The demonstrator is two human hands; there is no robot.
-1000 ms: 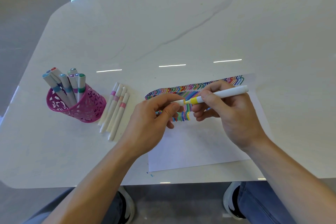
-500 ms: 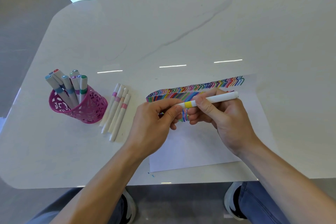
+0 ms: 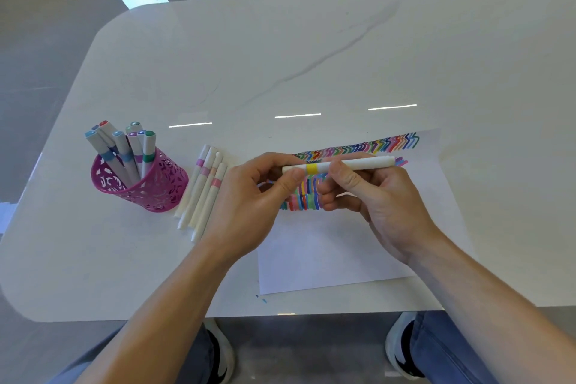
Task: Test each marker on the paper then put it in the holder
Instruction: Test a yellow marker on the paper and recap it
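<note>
I watch the yellow-banded marker (image 3: 358, 164) level out: a second ago it sat tilted, now it lies flat between both hands above the paper (image 3: 327, 252). The left hand (image 3: 249, 206) pinches the cap end with thumb and forefinger, just left of the band. The right hand (image 3: 383, 206) has its fingers clamped on the barrel, just right of it. The cap looks seated, so I judge this marker tested. Next comes the holder (image 3: 140, 190), well beyond the left knuckles.

White, grey-veined table (image 3: 311, 56) on glossy grey floor (image 3: 46, 40), blue ink specks (image 3: 264, 300) near its front edge
</note>
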